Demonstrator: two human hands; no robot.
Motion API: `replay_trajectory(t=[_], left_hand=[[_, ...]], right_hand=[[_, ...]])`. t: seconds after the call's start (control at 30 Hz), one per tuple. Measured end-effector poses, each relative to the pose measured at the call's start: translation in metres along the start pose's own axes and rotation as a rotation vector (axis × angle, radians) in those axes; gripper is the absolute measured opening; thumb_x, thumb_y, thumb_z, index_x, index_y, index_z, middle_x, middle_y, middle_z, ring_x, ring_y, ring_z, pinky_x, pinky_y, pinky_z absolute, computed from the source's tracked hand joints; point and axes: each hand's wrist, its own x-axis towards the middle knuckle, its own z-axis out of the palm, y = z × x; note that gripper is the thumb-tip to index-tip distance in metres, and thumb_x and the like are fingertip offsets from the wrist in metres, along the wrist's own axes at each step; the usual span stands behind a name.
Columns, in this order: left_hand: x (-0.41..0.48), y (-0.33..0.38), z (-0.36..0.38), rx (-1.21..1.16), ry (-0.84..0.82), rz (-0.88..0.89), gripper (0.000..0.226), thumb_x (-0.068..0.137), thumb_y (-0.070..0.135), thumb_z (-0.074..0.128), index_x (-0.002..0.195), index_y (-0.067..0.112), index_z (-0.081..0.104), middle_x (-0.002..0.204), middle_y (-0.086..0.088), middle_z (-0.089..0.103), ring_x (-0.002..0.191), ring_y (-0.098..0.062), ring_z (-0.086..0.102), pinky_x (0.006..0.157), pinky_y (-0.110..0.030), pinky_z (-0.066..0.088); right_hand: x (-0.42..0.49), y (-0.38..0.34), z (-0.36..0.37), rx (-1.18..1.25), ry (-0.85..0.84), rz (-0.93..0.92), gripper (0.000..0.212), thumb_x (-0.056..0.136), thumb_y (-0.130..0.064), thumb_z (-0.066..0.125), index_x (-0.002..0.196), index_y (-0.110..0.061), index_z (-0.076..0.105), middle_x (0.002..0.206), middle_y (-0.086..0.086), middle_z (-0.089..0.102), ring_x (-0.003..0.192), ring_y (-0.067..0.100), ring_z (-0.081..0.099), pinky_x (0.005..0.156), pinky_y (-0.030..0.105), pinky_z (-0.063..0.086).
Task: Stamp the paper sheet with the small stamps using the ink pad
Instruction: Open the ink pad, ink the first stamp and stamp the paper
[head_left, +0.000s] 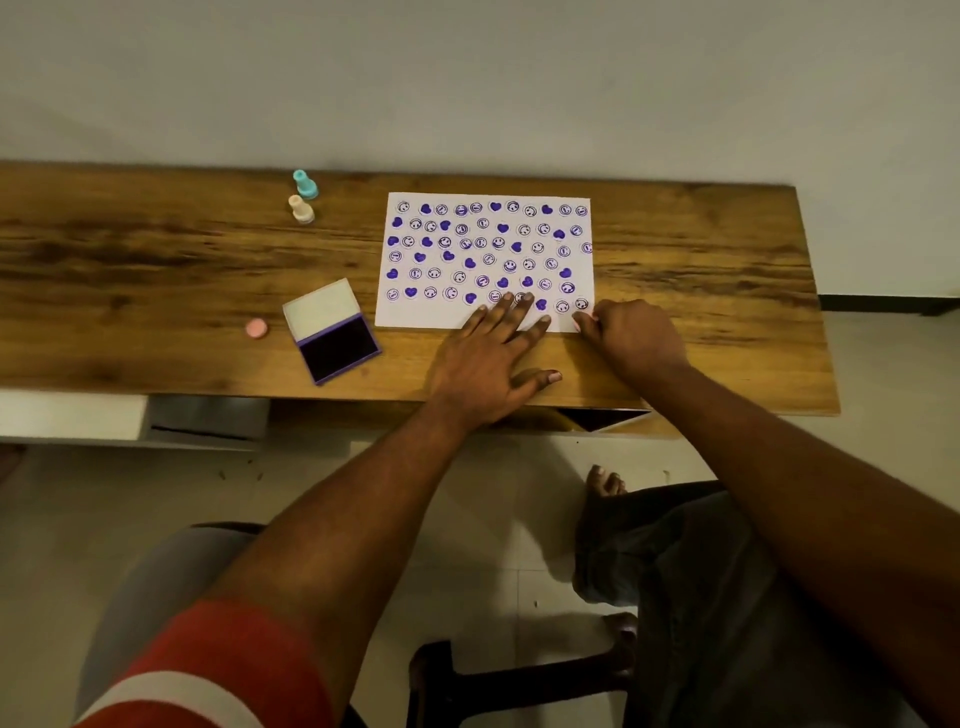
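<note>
Head view: we note the paper sheet (488, 260) near the desk's (156, 270) far edge, left hand (488, 353) flat, released, on its near edge; right hand (631, 332) curled at its near-right corner, contents indeterminate.

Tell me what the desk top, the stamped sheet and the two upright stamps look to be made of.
Desk top: wood or wood-look laminate, with streaky brown grain and a dull sheen.
Sheet: thin matte white paper, lying flat, purple ink prints on it.
Teal stamp and cream stamp: probably moulded plastic, smooth and evenly coloured.
</note>
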Motion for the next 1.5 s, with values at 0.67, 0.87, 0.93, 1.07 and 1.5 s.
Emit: replay_trajectory(t=[0.67,0.87,0.93,1.07,1.5], left_hand=[[0.003,0.003,0.000,-0.006,0.005,-0.001,0.080,0.101,0.080,0.015,0.168,0.036,0.017,0.177,0.001,0.007,0.164,-0.018,0.004,0.131,-0.045,0.012],[0.002,0.008,-0.001,-0.001,-0.009,-0.007,0.081,0.101,0.080,0.014,0.168,0.035,0.015,0.178,0.001,0.006,0.164,-0.018,0.003,0.131,-0.046,0.012],[0.002,0.009,-0.002,0.000,-0.011,-0.010,0.081,0.101,0.080,0.014,0.168,0.036,0.014,0.178,0.001,0.006,0.164,-0.019,0.002,0.131,-0.046,0.012],[0.002,0.009,-0.001,-0.002,-0.006,-0.002,0.082,0.100,0.082,0.010,0.168,0.036,0.015,0.178,0.001,0.005,0.164,-0.018,0.003,0.132,-0.046,0.011],[0.001,0.005,0.003,-0.010,0.007,0.003,0.080,0.101,0.080,0.013,0.168,0.037,0.014,0.178,0.002,0.005,0.164,-0.018,0.003,0.131,-0.046,0.012]], right_hand=[[-0.007,-0.024,-0.006,-0.159,-0.003,0.105,0.049,0.110,-0.046,0.035,0.117,-0.005,0.061,0.101,0.019,0.071,0.089,0.039,0.070,0.064,0.038,0.049],[-0.011,-0.024,-0.013,-0.193,-0.032,0.078,0.050,0.110,-0.045,0.034,0.120,-0.005,0.061,0.105,0.019,0.072,0.094,0.037,0.071,0.064,0.037,0.047],[-0.008,-0.019,-0.011,-0.274,-0.062,-0.023,0.047,0.110,-0.043,0.035,0.127,-0.007,0.059,0.109,0.018,0.070,0.094,0.035,0.070,0.062,0.038,0.043],[-0.004,0.009,-0.026,0.407,0.056,0.192,0.045,0.111,-0.041,0.038,0.112,-0.012,0.073,0.100,0.017,0.074,0.090,0.034,0.070,0.069,0.034,0.044],[-0.007,0.027,-0.024,1.244,0.275,0.626,0.039,0.107,-0.049,0.046,0.085,-0.026,0.069,0.072,-0.003,0.067,0.064,0.012,0.062,0.068,0.038,0.053]])
